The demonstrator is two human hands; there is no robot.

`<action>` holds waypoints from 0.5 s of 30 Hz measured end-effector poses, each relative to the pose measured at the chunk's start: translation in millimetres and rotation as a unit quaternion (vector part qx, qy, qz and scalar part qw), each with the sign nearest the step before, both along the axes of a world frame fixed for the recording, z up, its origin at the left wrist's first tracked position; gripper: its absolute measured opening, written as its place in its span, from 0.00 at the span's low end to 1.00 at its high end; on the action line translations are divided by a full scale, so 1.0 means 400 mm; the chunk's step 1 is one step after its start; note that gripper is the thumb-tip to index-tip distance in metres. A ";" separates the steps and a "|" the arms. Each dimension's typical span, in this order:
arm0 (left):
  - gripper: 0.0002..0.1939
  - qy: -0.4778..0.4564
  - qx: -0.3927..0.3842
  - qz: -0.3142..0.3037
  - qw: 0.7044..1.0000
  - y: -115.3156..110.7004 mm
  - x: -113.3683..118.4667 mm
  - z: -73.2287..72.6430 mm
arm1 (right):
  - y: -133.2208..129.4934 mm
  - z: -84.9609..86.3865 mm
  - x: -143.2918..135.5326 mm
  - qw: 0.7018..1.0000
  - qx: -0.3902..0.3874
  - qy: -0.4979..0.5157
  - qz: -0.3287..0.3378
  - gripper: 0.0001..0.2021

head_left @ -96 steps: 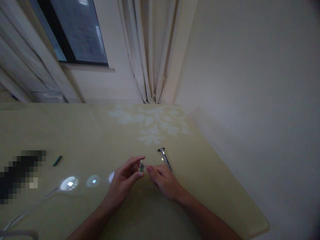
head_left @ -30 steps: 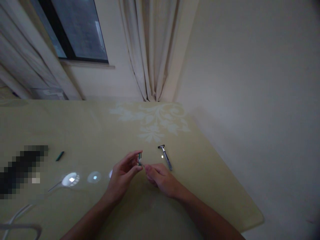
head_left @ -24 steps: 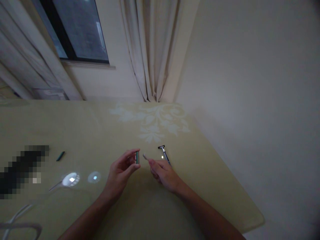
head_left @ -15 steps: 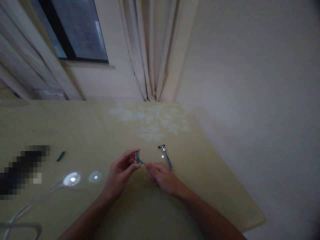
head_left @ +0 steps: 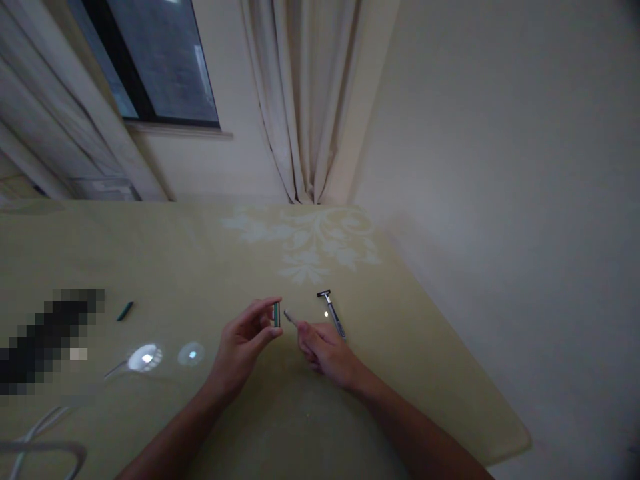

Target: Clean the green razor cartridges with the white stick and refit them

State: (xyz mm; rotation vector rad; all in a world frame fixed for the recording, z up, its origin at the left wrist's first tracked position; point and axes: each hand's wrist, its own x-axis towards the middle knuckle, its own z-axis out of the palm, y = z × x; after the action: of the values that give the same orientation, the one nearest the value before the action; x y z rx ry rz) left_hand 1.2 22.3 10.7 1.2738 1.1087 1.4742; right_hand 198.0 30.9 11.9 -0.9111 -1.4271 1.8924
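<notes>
My left hand (head_left: pixel 243 343) pinches a narrow green razor cartridge (head_left: pixel 277 315) upright between thumb and fingertips. Closed round a razor handle, my right hand (head_left: pixel 325 350) lets only its slim grey tip (head_left: pixel 289 317) show. A small gap parts that tip from the cartridge. Just beyond my right hand lies a whole razor (head_left: pixel 332 312), with a dark head and a grey handle. Farther left on the table rests another small dark green piece (head_left: pixel 125 311), similar to the held cartridge.
The yellowish table (head_left: pixel 165 260) bears a white leaf pattern. Grey-white cables (head_left: pixel 45 433) lie at lower left, near a pixelated dark shape (head_left: pixel 50 343). Bright reflections shine on the surface. Curtains (head_left: pixel 305 100), a window (head_left: pixel 165 60) and a pale wall (head_left: pixel 500 167) stand behind.
The handle tip, close against the cartridge before, now stands apart from it. My right hand has shifted slightly to the right; my left hand has barely moved.
</notes>
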 end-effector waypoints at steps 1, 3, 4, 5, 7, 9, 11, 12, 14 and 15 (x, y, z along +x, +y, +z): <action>0.19 0.001 0.000 -0.004 1.000 -0.001 0.001 0.000 | -0.001 -0.001 -0.002 1.000 0.000 0.009 0.012 0.35; 0.20 0.002 -0.003 -0.007 1.000 -0.003 0.001 -0.002 | -0.001 -0.002 -0.004 1.000 0.010 0.014 0.021 0.34; 0.20 0.003 -0.004 -0.006 1.000 -0.004 0.001 -0.003 | 0.001 -0.003 -0.004 1.000 0.013 0.010 0.012 0.33; 0.20 0.003 -0.004 -0.005 1.000 -0.004 0.001 -0.004 | 0.004 -0.003 -0.004 1.000 0.013 0.005 -0.003 0.33; 0.20 0.006 -0.003 -0.005 1.000 -0.003 0.001 -0.006 | 0.010 -0.002 -0.001 0.999 0.002 -0.001 -0.033 0.34; 0.19 0.008 -0.003 -0.009 1.000 -0.001 0.001 -0.007 | 0.011 -0.001 0.001 0.999 -0.011 0.008 -0.036 0.35; 0.19 0.009 -0.005 -0.016 1.000 0.000 0.002 -0.007 | 0.007 0.002 0.000 1.000 -0.010 0.021 -0.010 0.34; 0.19 0.008 -0.007 -0.018 1.000 0.001 0.002 -0.007 | 0.003 0.003 -0.002 1.000 -0.005 0.023 0.002 0.34; 0.19 0.006 -0.014 -0.018 1.000 0.001 0.000 -0.008 | 0.000 0.005 -0.004 1.000 0.010 0.014 0.006 0.33; 0.20 0.004 -0.015 -0.016 1.000 0.001 0.000 -0.009 | 0.000 0.005 -0.004 1.000 0.015 0.005 -0.001 0.33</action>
State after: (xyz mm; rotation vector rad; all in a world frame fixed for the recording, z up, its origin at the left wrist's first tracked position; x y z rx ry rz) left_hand 1.0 22.7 7.2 1.2719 1.1073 1.4242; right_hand 196.6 30.9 14.1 -0.8875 -1.4448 1.8665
